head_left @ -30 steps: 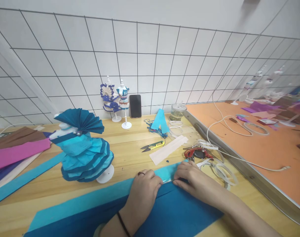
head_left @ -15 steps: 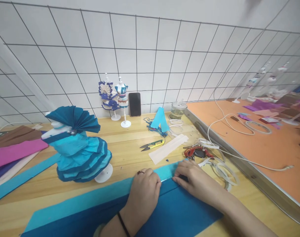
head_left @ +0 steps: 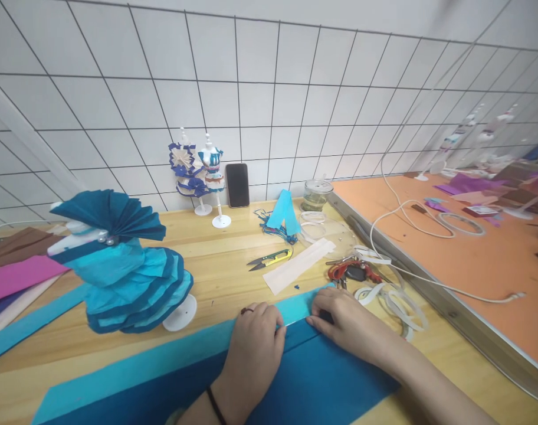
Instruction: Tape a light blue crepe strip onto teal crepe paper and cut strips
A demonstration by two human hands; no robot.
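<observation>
- While both hands work at its near edge, a turquoise paper strip (head_left: 140,367) lies along a dark blue sheet (head_left: 322,378) on the pale wood-grain desk (head_left: 225,251).
- The left hand (head_left: 256,345) has its grip closed on that edge, fingers curled.
- The right hand (head_left: 346,313) pinches it just beside, thumb near fingertips.
- Behind rises a white wall (head_left: 291,109) with dark grid lines; a smartphone (head_left: 238,186) leans there.
- Rightward, past a metal rail (head_left: 446,310), spreads an orange surface (head_left: 468,271).
</observation>
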